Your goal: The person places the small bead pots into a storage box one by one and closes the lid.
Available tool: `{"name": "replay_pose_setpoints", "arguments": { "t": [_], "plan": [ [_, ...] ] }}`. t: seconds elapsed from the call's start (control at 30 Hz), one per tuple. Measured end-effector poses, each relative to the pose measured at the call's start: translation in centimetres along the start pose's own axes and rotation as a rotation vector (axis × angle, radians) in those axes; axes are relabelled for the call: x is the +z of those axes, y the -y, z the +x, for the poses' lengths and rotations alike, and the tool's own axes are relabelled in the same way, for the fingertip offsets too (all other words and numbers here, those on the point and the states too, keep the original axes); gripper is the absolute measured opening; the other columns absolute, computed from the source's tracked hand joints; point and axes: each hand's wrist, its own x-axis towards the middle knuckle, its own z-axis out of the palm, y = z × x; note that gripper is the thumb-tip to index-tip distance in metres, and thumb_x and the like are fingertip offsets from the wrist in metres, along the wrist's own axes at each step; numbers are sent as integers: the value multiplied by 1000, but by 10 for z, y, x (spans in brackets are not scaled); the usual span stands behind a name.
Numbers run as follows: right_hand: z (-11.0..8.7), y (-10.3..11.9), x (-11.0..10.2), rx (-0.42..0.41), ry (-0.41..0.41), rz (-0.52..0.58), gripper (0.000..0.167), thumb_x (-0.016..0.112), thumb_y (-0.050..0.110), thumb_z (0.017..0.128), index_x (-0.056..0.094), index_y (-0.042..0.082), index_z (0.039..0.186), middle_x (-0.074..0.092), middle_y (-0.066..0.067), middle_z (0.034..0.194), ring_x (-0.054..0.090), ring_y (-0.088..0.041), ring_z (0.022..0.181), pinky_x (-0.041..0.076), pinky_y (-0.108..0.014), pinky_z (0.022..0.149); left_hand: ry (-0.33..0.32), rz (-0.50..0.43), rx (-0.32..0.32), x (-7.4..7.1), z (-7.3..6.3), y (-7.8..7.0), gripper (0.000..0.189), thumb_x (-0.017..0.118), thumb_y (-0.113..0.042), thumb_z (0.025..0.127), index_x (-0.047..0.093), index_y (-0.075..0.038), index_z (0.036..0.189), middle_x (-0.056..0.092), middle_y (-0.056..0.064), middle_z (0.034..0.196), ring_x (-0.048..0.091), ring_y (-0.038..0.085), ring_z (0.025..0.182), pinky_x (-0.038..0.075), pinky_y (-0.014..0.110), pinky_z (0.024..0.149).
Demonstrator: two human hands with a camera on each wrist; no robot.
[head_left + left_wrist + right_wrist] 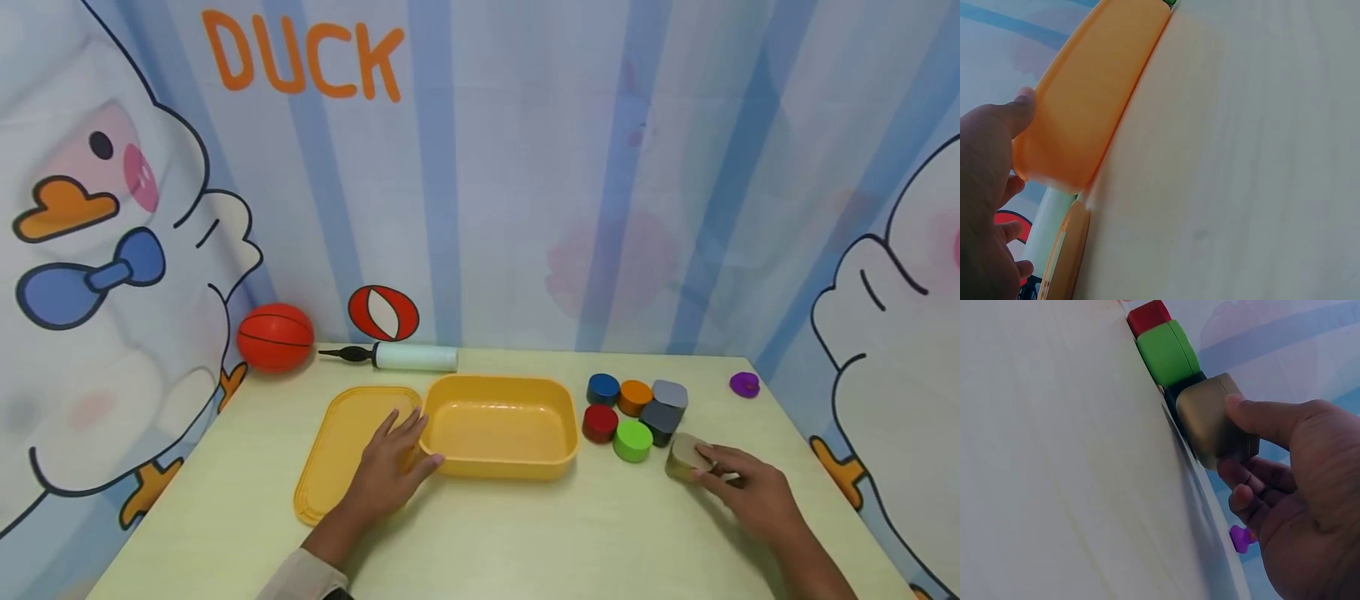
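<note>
From where I stand, the right hand [757, 496] pinches a gold block [681, 457] between thumb and fingers; whether it touches the table [525, 542] I can't tell. Just beyond that hand sit a dark block [660, 423] and a green block [633, 439], with red [600, 423], orange, blue and grey ones clustered behind. The left hand [390, 475] is spread wide, touching the near end of a yellow box [498, 433], which stands between the two hands. Partly beneath the left hand lies a yellow lid [330, 458], and a pump [416, 357] rests farther beyond it.
</note>
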Motion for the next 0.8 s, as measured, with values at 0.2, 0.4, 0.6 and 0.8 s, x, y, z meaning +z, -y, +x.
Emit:
{"name": "replay_pose_setpoints", "arguments": {
  "t": [0.2,0.4,0.6,0.8],
  "plan": [
    [3,1,-9,-31,-63,16,47,88,20,95,76,7,138,76,-20,136,61,18,89,61,-16,70,-11,12,12,0,4,-4,70,79,-38,100,59,2,153,52,19,164,33,54,162,32,74,127],
    [9,11,-21,-89,-116,53,45,88,18,94,77,8,137,75,1,132,59,25,95,59,-11,71,17,-9,-11,5,8,-9,71,78,-40,100,58,2,154,51,19,165,31,54,163,30,74,129],
    [21,30,-20,-205,-93,126,44,86,7,94,76,1,136,73,-23,137,59,24,102,59,-8,76,34,-38,-49,11,9,-9,73,76,-43,101,56,-1,157,48,16,169,29,55,164,28,77,128],
    [36,47,-9,-254,-34,153,44,84,0,94,74,-2,137,69,-32,141,58,22,103,58,-7,79,39,-47,-79,13,8,-8,75,75,-45,102,53,-2,160,46,15,171,27,54,164,28,77,128]
  ]
}}
